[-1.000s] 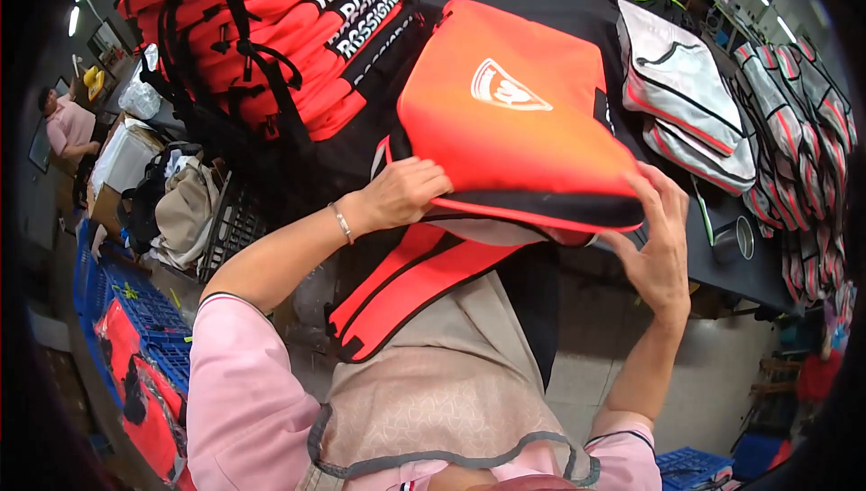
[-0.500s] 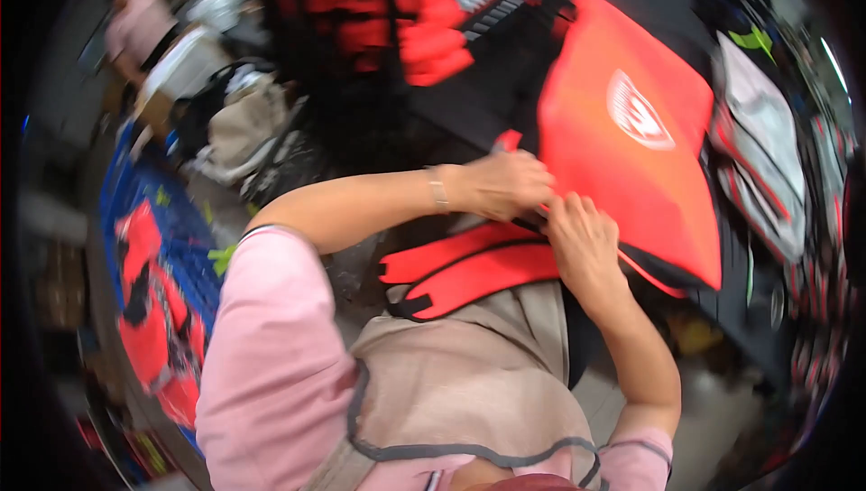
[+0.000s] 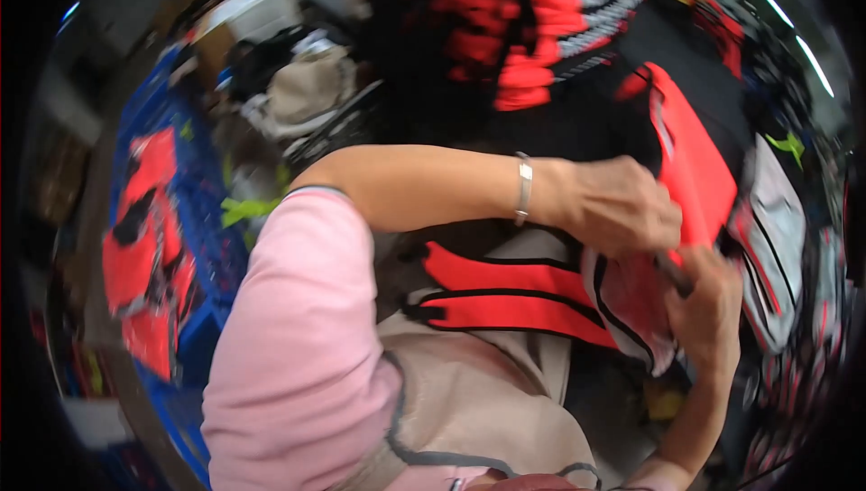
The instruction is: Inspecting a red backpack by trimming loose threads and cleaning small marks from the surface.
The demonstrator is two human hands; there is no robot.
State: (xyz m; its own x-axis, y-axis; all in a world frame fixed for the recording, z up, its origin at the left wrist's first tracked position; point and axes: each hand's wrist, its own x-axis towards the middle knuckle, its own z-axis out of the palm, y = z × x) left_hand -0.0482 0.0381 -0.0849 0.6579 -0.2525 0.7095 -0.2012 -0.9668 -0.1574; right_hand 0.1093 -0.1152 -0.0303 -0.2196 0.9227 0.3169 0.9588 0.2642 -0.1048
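Observation:
A bright red backpack (image 3: 696,162) with black trim stands up on the right, its panel tilted and seen partly edge-on. My left hand (image 3: 622,207), fingers curled in, grips its near edge. Close by, my right hand (image 3: 708,301) is closed on the same edge, by a dark strip between the two hands. Below them hangs a greyish-pink part (image 3: 622,301) of the bag with a black line along it. Two wide red straps (image 3: 519,301) with black edging stretch leftward over my beige apron (image 3: 478,401). Motion blur hides the exact finger contact.
Red pieces with black-and-white edging (image 3: 532,49) are heaped on the black work surface ahead. Grey bags with red trim (image 3: 767,247) lie at the right. On the left stands a blue crate (image 3: 203,338) holding red pieces, with a white box (image 3: 253,17) and bundled cloth behind.
My view has swung, and the scene sits farther right and lower. The backpack's front panel with its white emblem has tipped away, exposing the greyish-pink part. Both hands stay closed on its edge.

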